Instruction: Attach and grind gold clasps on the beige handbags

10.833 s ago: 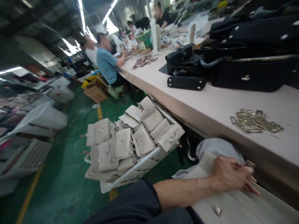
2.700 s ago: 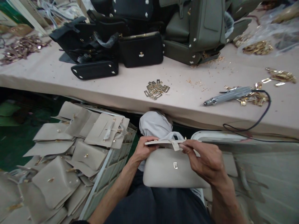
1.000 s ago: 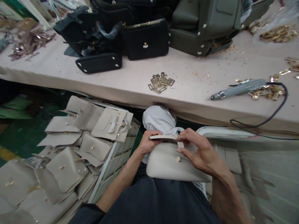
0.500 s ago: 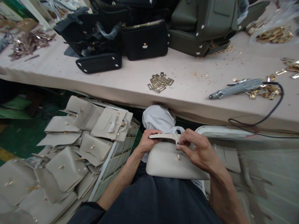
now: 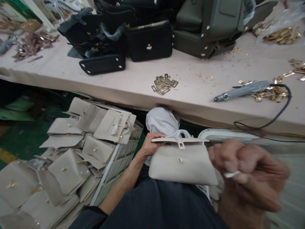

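Note:
A light grey handbag (image 5: 183,167) rests on the lap, with a small metal clasp on its front. Its flap is lifted, and a short tab with a rectangular cut-out hangs at the flap's middle. My left hand (image 5: 152,144) grips the flap's left end, fingers closed round it. To the right of the bag, near the camera, my right hand (image 5: 247,168) is blurred, its fingers curled together on a small pale piece (image 5: 232,174). White cloth (image 5: 162,121) lies beyond the bag.
Across the table (image 5: 133,86) are black bags (image 5: 149,41), an olive bag (image 5: 221,22), metal plates (image 5: 164,84) and a corded screwdriver (image 5: 240,90). A crate (image 5: 114,165) of grey bags stands left; a white-rimmed bin (image 5: 214,132) stands right.
My right hand has left the flap's tab and moved right, towards the camera, with a small pale piece now showing in its fingers. My left hand has stayed on the flap.

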